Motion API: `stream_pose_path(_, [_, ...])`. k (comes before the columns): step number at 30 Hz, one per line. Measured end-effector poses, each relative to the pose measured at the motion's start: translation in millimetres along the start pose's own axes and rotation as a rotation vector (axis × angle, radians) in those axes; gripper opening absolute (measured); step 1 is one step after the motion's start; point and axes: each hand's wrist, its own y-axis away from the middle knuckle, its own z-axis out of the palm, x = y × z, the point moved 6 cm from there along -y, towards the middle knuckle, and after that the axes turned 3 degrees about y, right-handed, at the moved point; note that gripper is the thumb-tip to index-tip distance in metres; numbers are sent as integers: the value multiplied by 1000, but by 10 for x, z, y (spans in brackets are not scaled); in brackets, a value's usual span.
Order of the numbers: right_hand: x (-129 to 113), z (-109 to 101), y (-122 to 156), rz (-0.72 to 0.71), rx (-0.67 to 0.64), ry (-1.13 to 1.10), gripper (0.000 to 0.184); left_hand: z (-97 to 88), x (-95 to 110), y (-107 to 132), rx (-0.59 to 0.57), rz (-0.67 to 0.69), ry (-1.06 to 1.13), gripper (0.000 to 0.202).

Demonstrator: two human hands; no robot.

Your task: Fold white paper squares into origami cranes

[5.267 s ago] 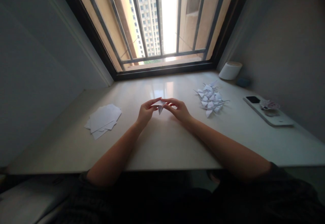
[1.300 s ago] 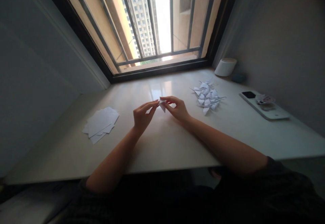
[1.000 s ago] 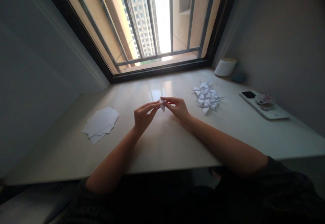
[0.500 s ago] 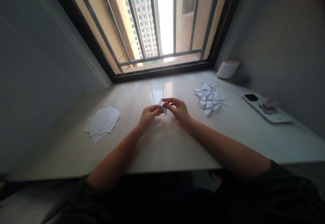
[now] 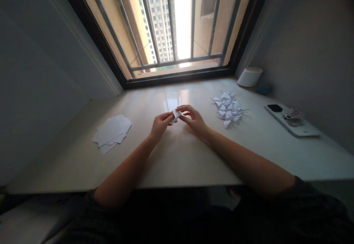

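Observation:
Between my hands, over the middle of the white tabletop [image 5: 166, 163], is a small piece of folded white paper [image 5: 176, 114]. My left hand [image 5: 160, 125] pinches its left side between thumb and fingers. On the right side, my right hand [image 5: 195, 118] grips it too, thumb below and curled fingers above. The fingers hide part of the folds. To the right lies a heap of small folded paper pieces [image 5: 228, 108] with thin pointed ends. A loose stack of white paper sheets [image 5: 112, 131] rests at the left.
A phone [image 5: 293, 122] with a round attachment on its back lies at the right. Behind it, a white cylindrical object [image 5: 249, 77] and a dark rounded object [image 5: 264, 89] stand near the wall. A barred window [image 5: 177, 76] borders the table's far edge.
The folded paper has turned in my fingers and shows a different, broader face. Both hands stay at nearly the same spot, the right fingers a little more arched.

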Motion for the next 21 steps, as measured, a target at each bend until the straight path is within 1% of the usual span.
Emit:
stream_pose_path(5, [-56,21,14,-43,-24,40,23,19,-1,15,-17,-8,50,33])
stream_pose_path(9, [-85,53,26,-87,-64,34,29,74,43,37,-69,26,82,36])
stream_pose_path(11, [-68,62,28,-86,-78,25,29,85,58,44,-74,38,91,35])
stream_pose_path(14, [-32,62,19,-55,-90,11,30,83,58,44,-62,34,107,30])
stream_pose_path(17, [-9,61,6,9,-103,-26,31,79,37,32,-49,8,130,28])
stream_pose_path(21, [11,39,-4,91,-57,-136,31,58,-9,5,-39,-33,188,29])
